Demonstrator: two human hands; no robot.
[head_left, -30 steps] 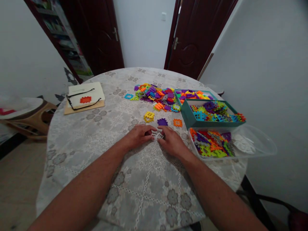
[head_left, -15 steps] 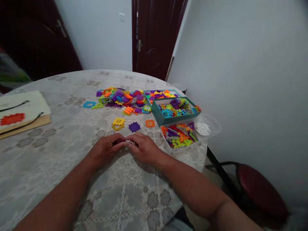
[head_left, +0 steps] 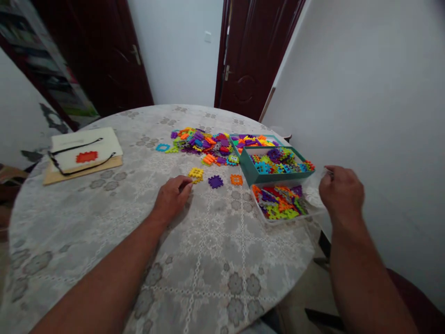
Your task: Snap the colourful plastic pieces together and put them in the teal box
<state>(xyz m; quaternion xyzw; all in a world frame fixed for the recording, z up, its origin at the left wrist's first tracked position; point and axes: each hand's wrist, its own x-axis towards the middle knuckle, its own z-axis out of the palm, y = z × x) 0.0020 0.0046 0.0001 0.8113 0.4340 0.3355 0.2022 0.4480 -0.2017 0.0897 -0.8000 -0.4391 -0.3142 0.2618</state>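
My left hand (head_left: 173,196) rests on the tablecloth with its fingers curled, the fingertips touching a yellow square block (head_left: 196,174). A purple block (head_left: 215,181) and an orange block (head_left: 236,179) lie just right of it. My right hand (head_left: 340,191) hovers past the table's right edge, beside a clear plastic tray (head_left: 314,209) of coloured blocks, fingers pinched on something small that I cannot make out. A teal box (head_left: 259,175) full of blocks sits behind the tray.
A pile of loose coloured blocks (head_left: 203,141) lies at the far middle of the round table (head_left: 222,260). A cream pouch on a board (head_left: 83,153) sits at far left. A dark red stool (head_left: 413,297) stands low right, by the white wall.
Both hands held a small white piece together near the middle. Now they have parted: the right hand has swung right to the clear tray, the left has reached forward to the yellow block.
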